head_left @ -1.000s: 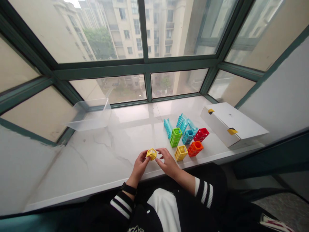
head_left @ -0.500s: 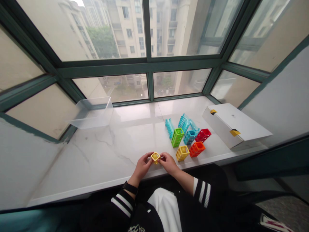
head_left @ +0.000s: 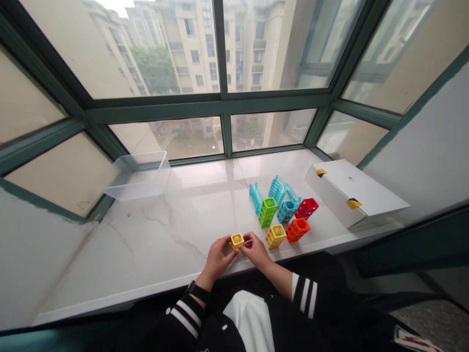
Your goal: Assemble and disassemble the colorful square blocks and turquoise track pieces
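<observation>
Two fingertip grips meet on a small yellow open-framed plastic cube, held just above the front edge of a white veined marble counter. The left hand, with a black wristwatch below it, clasps one side, and the right hand clasps the other, the fingers hiding the cube's lower edges. A thin pale sliver by the right fingers is too small to make out. Just beyond stand a yellow lattice block, an orange block, a green block, a blue block and a red block, all ribbed and hollow. Behind them lie cyan comb-like pieces, partly overlapping. A white cardboard box with yellow tape sits right, and a clear plastic tub sits left against the green window frame.
</observation>
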The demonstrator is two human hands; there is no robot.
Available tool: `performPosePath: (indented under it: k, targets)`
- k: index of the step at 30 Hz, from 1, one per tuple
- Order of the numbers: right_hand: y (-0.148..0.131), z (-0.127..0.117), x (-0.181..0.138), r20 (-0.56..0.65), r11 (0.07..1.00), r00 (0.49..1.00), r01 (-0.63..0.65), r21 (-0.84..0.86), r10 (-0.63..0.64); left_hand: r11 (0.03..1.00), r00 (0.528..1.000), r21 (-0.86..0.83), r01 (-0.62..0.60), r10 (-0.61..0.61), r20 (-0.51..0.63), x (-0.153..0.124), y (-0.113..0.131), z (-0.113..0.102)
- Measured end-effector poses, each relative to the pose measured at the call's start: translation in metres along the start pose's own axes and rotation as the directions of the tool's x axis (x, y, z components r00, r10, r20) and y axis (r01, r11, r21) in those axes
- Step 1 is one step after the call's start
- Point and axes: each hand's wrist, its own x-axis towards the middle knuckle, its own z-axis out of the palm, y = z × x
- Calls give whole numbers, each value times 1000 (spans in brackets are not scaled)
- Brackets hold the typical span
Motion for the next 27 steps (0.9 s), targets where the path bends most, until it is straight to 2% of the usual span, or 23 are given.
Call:
performPosePath:
  k: [3, 8, 17, 27]
  targets:
    - [-5, -1, -2, -6, 1000, 1000, 2, 7, -2, 1000, 1000, -21, 1, -1, 13, 0, 0, -2]
    - [-11, -5, -4, 80, 994, 992, 102, -44, -98, 999, 999, -43, -9, 11, 51, -1, -2, -2]
    - [-8, -4, -5, 37, 996, 995, 92, -11, -91, 997, 999, -73, 26, -24, 29, -1, 1, -3]
    - [-49, -17, -7, 166, 977, 970, 194, -89, -177, 991, 998, -123, 60, -58, 22, 0, -8, -2]
